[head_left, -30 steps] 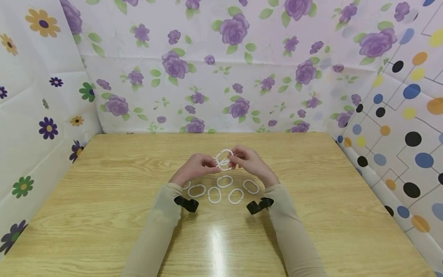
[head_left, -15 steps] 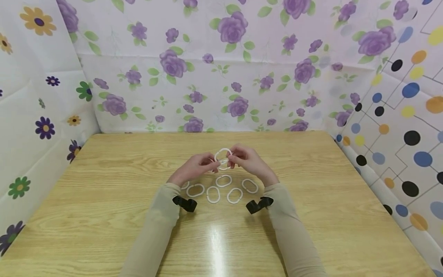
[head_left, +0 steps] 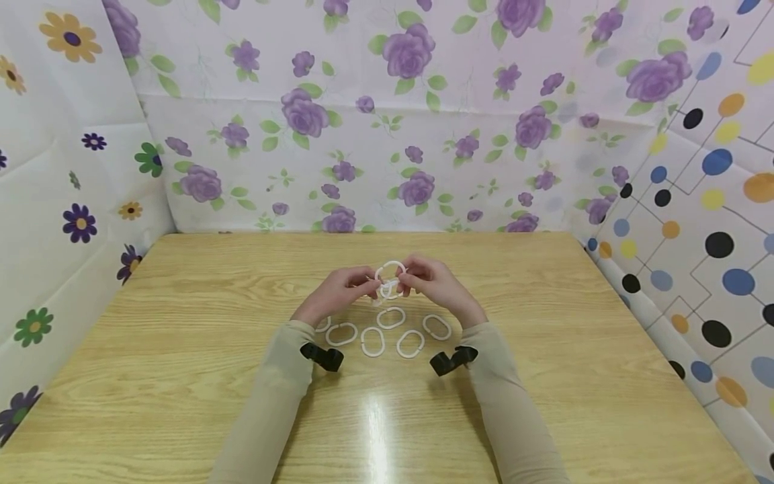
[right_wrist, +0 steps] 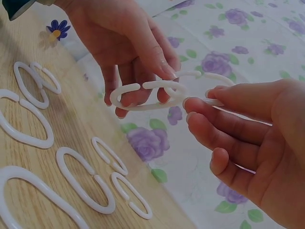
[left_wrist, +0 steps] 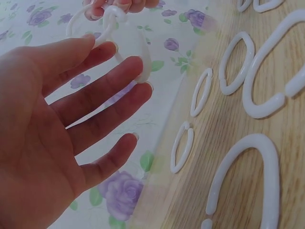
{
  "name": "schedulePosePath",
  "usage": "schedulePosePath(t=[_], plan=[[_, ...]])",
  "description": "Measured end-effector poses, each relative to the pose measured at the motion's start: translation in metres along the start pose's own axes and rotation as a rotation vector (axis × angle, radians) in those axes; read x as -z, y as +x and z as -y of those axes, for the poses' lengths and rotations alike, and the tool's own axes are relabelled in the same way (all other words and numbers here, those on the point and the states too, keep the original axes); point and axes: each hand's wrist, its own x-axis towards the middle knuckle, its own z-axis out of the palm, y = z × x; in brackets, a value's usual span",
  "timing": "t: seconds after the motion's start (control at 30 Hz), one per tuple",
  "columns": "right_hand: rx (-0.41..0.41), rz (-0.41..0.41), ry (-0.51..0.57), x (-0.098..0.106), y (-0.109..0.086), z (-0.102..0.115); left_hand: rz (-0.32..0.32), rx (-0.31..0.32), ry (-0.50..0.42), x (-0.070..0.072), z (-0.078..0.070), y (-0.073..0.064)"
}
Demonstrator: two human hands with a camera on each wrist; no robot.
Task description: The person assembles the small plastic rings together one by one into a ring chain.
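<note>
Two white oval shower curtain rings, each with a small gap, are held above the table between both hands, overlapping where they meet. My left hand [head_left: 345, 290] pinches the lower ring [right_wrist: 147, 106] between thumb and forefinger, its other fingers spread apart in the left wrist view. My right hand [head_left: 434, 282] pinches the other ring [head_left: 390, 263] between thumb and fingertips. In the right wrist view the left thumb [right_wrist: 162, 64] lies where the two rings cross. The gap of the left-hand ring faces up there. Fingers hide part of both rings.
Several more white rings lie loose on the wooden table [head_left: 181, 376] below the hands, among them a ring [head_left: 398, 344] at the front and one [left_wrist: 276, 186] nearest the left wrist camera. Floral cloth [head_left: 357, 148] stands behind the table, with patterned cloths at either side.
Both hands stay nearly in place. The left fingers have shifted slightly, and the lower ring has turned a little between the hands. The rings on the table have not moved.
</note>
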Motion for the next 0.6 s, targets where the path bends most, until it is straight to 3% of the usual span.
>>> schedulePosePath(t=[0.3,0.6], plan=[[-0.007,-0.008,-0.007,0.0,0.001,0.0002,-0.016,-0.041,-0.004,-0.0006,0.0024,0.0007],[-0.031,-0.024,-0.027,-0.0004,0.0012,-0.0002,0.02,-0.011,-0.017,-0.0014,-0.0003,0.0002]])
